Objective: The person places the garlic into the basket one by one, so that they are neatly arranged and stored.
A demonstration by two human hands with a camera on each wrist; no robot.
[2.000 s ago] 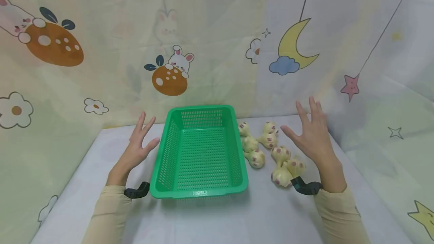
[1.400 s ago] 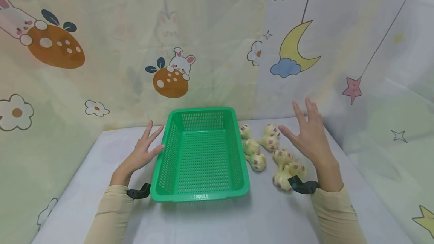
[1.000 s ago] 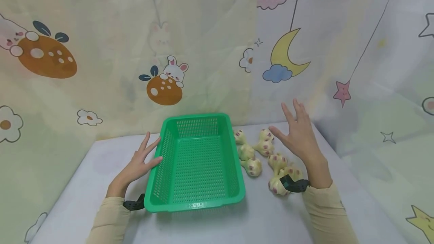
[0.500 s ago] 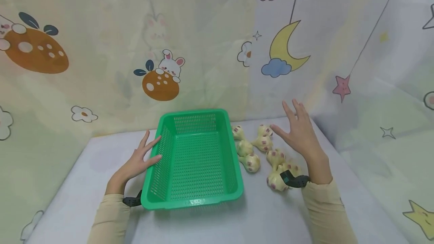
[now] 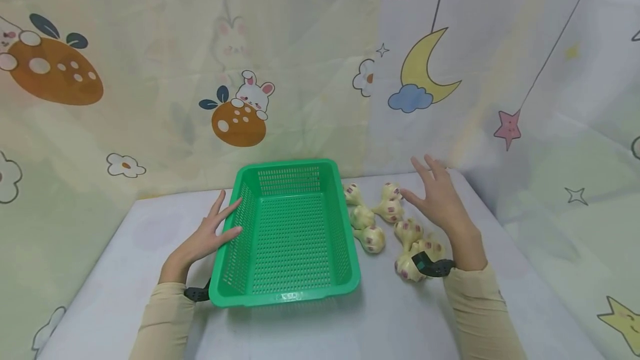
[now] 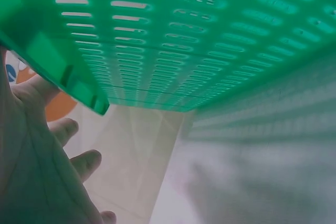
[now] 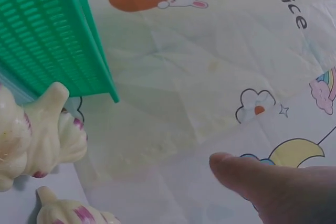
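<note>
A green plastic basket with slotted walls stands on the white table. My left hand rests at its left rim, fingers spread and mostly straight. In the left wrist view, the basket's outer wall fills the top, with the left hand beside its rim. Several whole garlic bulbs lie right of the basket, some touching. My right hand hovers beyond the nearer garlic cluster, thumb apart and nothing held. The right wrist view shows its thumb and garlic bulbs at the left.
A patterned cloth backdrop rises behind the table and along both sides. The white tabletop extends in front of the basket. Both wrists carry small black cameras; the right one partly covers the nearer garlic.
My left hand has moved right, from beside the basket onto its left rim. The right hand has shifted slightly left and lower. The head view has shifted a little; the garlic stays put.
</note>
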